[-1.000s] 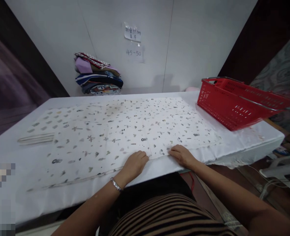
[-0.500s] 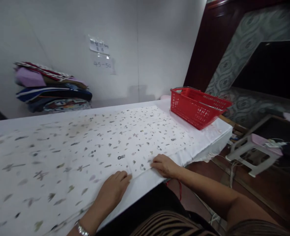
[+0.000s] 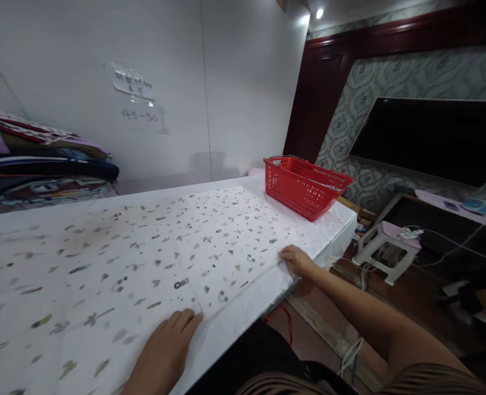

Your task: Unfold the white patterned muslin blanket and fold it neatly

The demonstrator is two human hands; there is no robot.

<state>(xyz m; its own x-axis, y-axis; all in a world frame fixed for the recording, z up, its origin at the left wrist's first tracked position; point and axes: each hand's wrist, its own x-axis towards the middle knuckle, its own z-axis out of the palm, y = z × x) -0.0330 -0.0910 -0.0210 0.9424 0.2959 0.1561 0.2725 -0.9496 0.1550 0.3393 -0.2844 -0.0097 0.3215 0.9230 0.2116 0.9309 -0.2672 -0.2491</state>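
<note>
A white cloth with small dark prints (image 3: 152,258) lies spread flat over the white-covered table (image 3: 333,230). My left hand (image 3: 164,351) rests on the cloth's near edge with the fingers stretched out flat. Farther right along the same edge, my right hand (image 3: 296,259) has its fingers curled and pinched on the hem close to the cloth's right corner. Both forearms reach in from the bottom of the view.
A red plastic basket (image 3: 304,186) stands at the table's far right end. A stack of folded fabrics (image 3: 41,164) sits against the white wall at the left. Right of the table are a small white stool (image 3: 385,241), cables and a dark screen (image 3: 428,137).
My right hand has slid right along the cloth's near edge towards the corner, and my hands are now farther apart. The view has swung right, showing more of the room.
</note>
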